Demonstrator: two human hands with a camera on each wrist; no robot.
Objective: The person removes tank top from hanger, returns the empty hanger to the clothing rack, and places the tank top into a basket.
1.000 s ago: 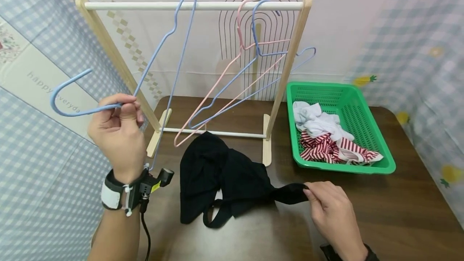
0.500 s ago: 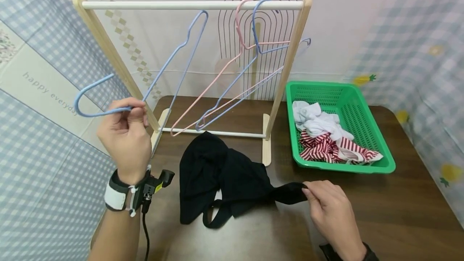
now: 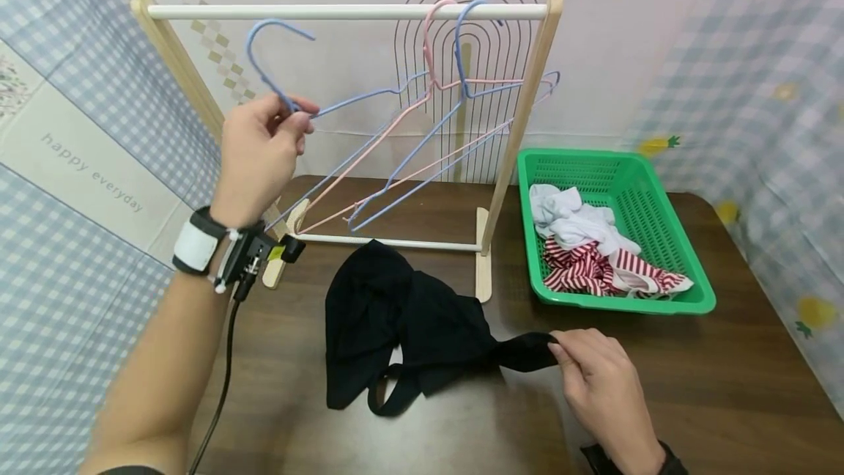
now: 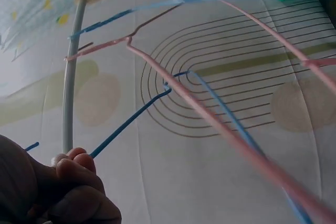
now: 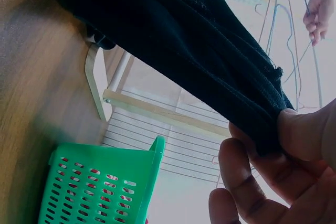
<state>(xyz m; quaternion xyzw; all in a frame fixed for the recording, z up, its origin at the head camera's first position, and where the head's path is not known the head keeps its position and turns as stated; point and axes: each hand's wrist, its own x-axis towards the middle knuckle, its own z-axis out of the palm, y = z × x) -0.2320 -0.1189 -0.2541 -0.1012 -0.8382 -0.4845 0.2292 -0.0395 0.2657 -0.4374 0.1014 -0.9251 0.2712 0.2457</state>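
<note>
lifting from waist height up to just under the rail, the left hand now pinches the blue hanger upright by its neck, free of the rack, while the right hand keeps pinching the black garment flat on the table, so hanger and garment look ready to meet.

"happy everyday" printed on left wall cloth.

The right hand hides the black garment's pinched end.
</note>
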